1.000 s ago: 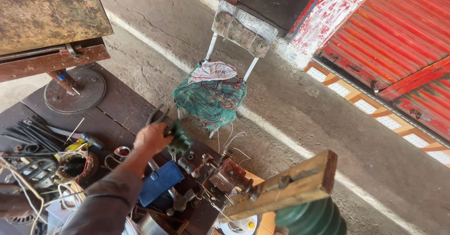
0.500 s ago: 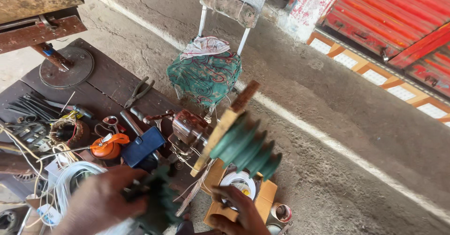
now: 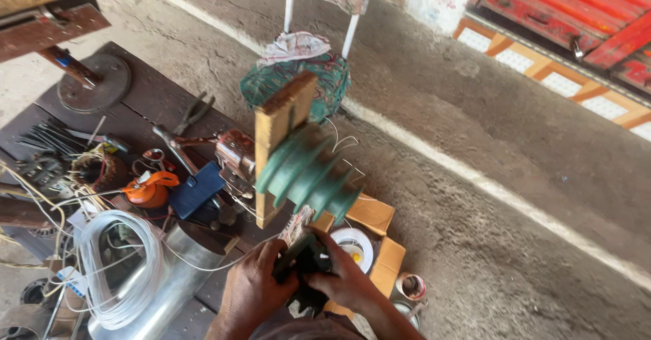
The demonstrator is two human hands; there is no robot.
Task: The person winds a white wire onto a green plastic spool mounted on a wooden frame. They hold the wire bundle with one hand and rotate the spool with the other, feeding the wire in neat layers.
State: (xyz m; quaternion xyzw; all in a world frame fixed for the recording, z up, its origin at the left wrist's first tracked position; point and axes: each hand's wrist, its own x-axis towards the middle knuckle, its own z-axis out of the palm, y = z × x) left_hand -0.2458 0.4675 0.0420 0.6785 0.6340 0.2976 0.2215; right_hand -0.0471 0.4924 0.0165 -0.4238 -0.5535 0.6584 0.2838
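Both hands meet low in the view, closed around one small dark part — the left hand wraps it from the left, the right hand clasps it from the right, fingers curled over its top. What kind of part it is cannot be told; most of it is hidden by the fingers. It sits in the air just above the edge of the dark tabletop, near a cardboard box with a white roll of tape lying on it.

Just above the hands stands a green stepped pulley fixed to an upright wooden block, tilted to the right. Left of it lie a blue flat case, an orange round thing and a pair of pliers. A coil of white wire rests on a shiny metal tube at the lower left. Behind the block, on the concrete floor, stands a chair with a green woven seat and a rag on it — well apart from the hands.
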